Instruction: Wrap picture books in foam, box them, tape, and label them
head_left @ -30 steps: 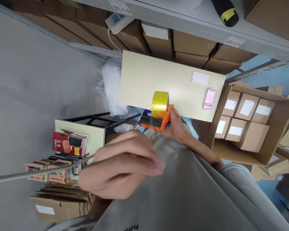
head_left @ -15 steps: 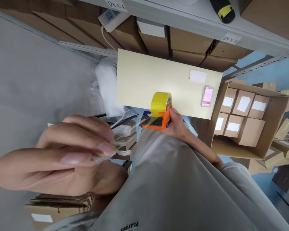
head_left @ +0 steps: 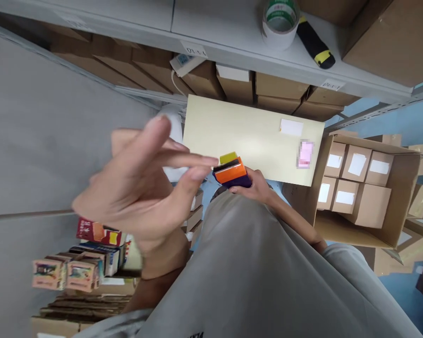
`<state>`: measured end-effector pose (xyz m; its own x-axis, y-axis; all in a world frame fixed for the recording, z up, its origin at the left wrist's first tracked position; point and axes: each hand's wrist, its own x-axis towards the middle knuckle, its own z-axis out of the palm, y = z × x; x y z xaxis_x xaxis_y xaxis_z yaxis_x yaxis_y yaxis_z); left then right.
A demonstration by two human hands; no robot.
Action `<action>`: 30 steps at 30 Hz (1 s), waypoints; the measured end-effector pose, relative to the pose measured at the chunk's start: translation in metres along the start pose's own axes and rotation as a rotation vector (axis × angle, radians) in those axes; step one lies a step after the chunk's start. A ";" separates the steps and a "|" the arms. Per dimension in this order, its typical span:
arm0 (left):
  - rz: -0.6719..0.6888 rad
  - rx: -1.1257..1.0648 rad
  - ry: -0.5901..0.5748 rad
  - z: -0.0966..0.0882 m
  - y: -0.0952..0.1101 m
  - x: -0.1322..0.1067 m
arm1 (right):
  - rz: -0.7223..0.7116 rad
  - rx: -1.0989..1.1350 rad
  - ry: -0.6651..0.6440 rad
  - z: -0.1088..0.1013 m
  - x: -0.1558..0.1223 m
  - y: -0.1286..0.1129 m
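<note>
My right hand (head_left: 256, 185) grips a tape dispenser (head_left: 232, 172) with an orange and dark purple body, low in front of my shirt. A yellow tape roll (head_left: 228, 157) shows partly behind the dispenser's body. Close to the camera, my left hand (head_left: 148, 183) reaches across from the left, slightly blurred. Its thumb and forefinger come together in a pinch at the dispenser's left end. Whatever lies between those fingertips is too small to make out. Beyond both hands is a pale yellow tabletop (head_left: 218, 124).
On the table lie a white paper (head_left: 291, 127) and a pink blurred item (head_left: 305, 153). An open carton (head_left: 405, 192) of labelled boxes stands right. A shelf (head_left: 225, 40) above carries a tape roll (head_left: 281, 23) and a black-yellow handle (head_left: 315, 44). Stacked cardboard (head_left: 81, 305) lies lower left.
My left hand has moved right, away from the camera, to the dispenser. The clear strip stretched between the hands no longer shows. The dispenser has turned in my right hand, and the view has shifted.
</note>
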<state>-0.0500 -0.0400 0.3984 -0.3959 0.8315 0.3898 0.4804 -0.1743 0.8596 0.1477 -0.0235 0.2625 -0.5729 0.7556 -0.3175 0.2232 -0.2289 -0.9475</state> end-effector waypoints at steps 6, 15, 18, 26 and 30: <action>0.148 -0.060 0.036 0.023 -0.014 0.046 | 0.159 0.355 -0.002 -0.001 0.018 -0.001; -0.122 -0.012 -0.034 0.023 -0.086 0.062 | 0.219 0.218 0.150 -0.029 0.033 0.010; -0.168 0.020 -0.092 0.018 -0.098 0.058 | 0.192 -0.050 0.192 -0.048 0.038 0.010; -0.094 -0.013 -0.059 0.003 -0.136 0.057 | -0.157 -0.971 0.419 -0.090 0.077 -0.018; -0.040 -0.082 0.171 0.005 -0.144 0.082 | -0.309 -1.117 0.428 -0.098 0.119 -0.070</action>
<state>-0.1475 0.0563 0.3049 -0.5435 0.7383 0.3994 0.3988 -0.1915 0.8968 0.1413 0.1422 0.2946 -0.4640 0.8729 0.1508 0.7955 0.4855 -0.3625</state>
